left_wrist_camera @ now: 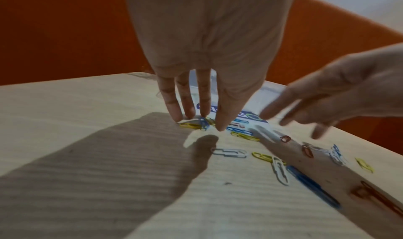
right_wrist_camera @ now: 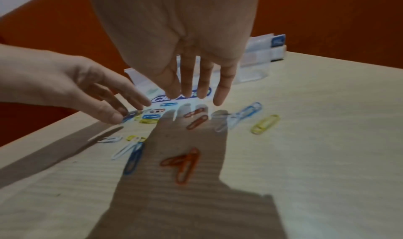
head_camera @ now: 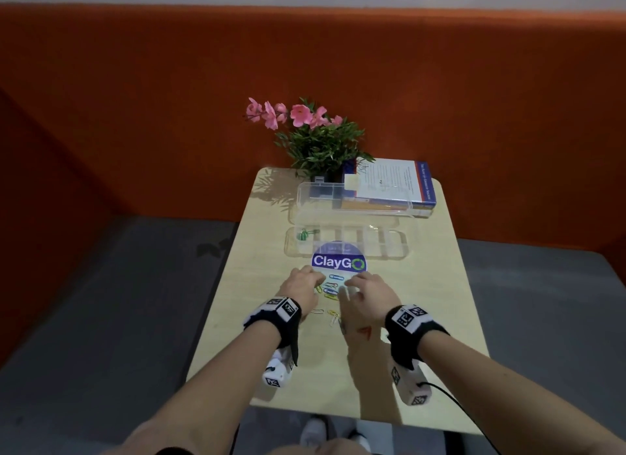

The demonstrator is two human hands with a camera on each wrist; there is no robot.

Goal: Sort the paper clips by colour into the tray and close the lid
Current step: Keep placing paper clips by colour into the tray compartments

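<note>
Both hands over loose paper clips mid-table, left hand fingers extended with tips on a blue/yellow cluster, pinch unclear, right hand spread flat holding nothing, clear tray lid open toward the far edge, green clips in its left-end compartment.
</note>
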